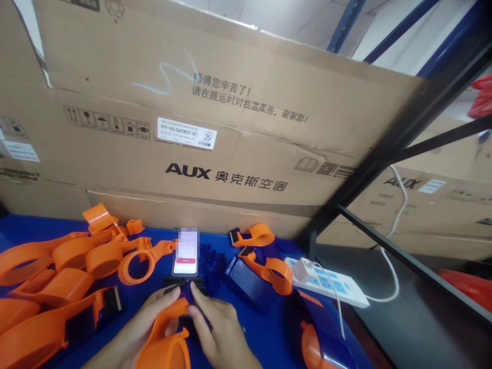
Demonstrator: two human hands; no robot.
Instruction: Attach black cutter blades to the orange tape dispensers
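An orange plastic tape-dispenser frame (169,335) lies at the bottom centre on the blue table (265,333). My left hand (148,318) curls round its left side, thumb on top. From the right, my right hand (217,328) presses its fingers together on the frame's upper end, where a small dark blue part (188,293) sits. Both hands grip the same piece.
Several orange frames (77,256) are piled at the left. A phone (185,253) stands behind my hands. Blue parts (248,282) and more orange frames (269,266) lie at the right, beside a white power strip (326,282). Big cardboard boxes (230,128) wall off the back.
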